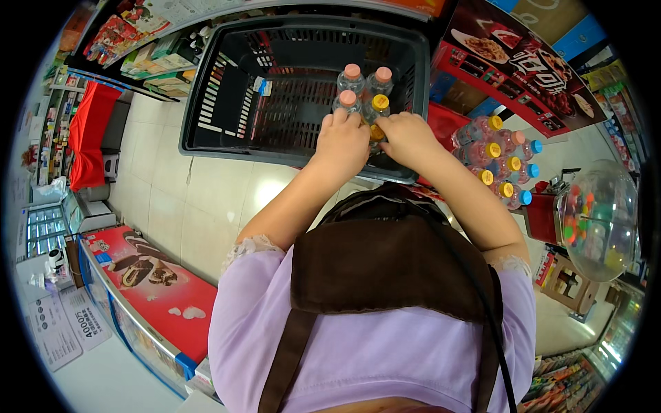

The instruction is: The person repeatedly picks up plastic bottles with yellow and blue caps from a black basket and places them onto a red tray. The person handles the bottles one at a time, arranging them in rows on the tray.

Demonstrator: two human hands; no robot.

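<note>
A dark grey plastic shopping basket (pixel 304 155) stands before me. Inside, at its right end, several clear plastic bottles stand upright close together. Three have pink caps, among them the nearest pink-capped bottle (pixel 347 99); behind my hands is a yellow-capped bottle (pixel 380 103). A second yellow-capped bottle (pixel 377 133) sits between my hands, nearer to me. My right hand (pixel 410 137) has its thumb and fingers around that nearer bottle's top. My left hand (pixel 343 138) touches the bottles from the left; its fingertips are partly hidden, so its grip cannot be made out.
Right of the basket stands a group of bottles (pixel 496 160) with yellow, pink and blue caps. Beyond it are a printed red carton (pixel 516 67) and a clear dome (pixel 601 222) holding coloured balls. A red-topped freezer (pixel 170 294) is at lower left; shelves of goods line the far side.
</note>
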